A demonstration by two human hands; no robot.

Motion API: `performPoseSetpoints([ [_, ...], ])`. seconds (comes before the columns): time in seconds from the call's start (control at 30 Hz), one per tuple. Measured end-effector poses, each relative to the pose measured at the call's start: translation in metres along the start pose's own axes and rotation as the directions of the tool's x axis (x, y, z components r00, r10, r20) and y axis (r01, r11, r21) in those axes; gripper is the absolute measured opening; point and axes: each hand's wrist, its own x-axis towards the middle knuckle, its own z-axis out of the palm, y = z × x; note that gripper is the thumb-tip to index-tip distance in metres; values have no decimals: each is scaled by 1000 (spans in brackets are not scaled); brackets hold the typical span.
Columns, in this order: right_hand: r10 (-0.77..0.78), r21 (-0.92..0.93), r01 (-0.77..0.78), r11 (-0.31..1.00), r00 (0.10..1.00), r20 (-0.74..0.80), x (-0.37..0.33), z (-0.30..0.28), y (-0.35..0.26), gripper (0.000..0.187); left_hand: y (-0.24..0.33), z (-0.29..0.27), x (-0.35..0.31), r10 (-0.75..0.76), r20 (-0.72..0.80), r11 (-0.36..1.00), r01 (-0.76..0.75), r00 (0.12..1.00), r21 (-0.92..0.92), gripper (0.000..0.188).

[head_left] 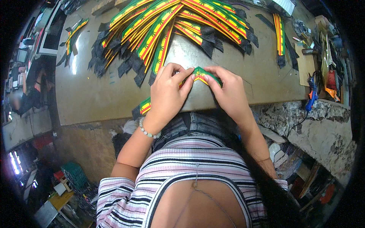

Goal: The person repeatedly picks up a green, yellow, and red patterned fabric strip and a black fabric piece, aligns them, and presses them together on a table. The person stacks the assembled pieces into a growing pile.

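Observation:
Near the table's front edge, my left hand (170, 87) and my right hand (230, 89) both pinch a green, yellow and red striped strap (200, 73). It bends into a peak between my fingertips. One end of a like-coloured strap with black fabric (143, 107) shows beside my left wrist; my hand hides whether it is the same piece. Beyond my hands lies a fanned pile of matching straps (159, 28) with leaf prints and black fabric ends, some overlapping near my left fingers.
The metal-topped table (262, 81) holds a few straps (279, 36) at the right and a small bundle (74, 36) at the left. A blue glue gun (312, 97) with a cord sits at the right edge, beside a cardboard piece (303, 68). Another person (28, 100) is at far left.

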Motion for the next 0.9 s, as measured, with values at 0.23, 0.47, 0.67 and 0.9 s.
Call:
performPoseSetpoints([
  [0.23, -25, -25, 25, 999, 1000, 16, 4, 2, -3, 19, 0, 4, -4, -26, -27, 1000, 26, 999, 6, 20],
  [0.47, -77, -351, 83, 933, 997, 31, -2, 9, -7, 21, 5, 3, -2, -16, -25, 999, 17, 1000, 44, 19],
  [0.67, -142, -278, 158, 948, 987, 78, -3, 12, -13, 30, 8, 4, -4, -16, -27, 996, 18, 999, 86, 20],
  [0.9, -201, -441, 262, 858, 963, 182, 2, 12, -22, 40, 6, 6, -3, 48, -52, 994, -43, 997, 100, 18],
])
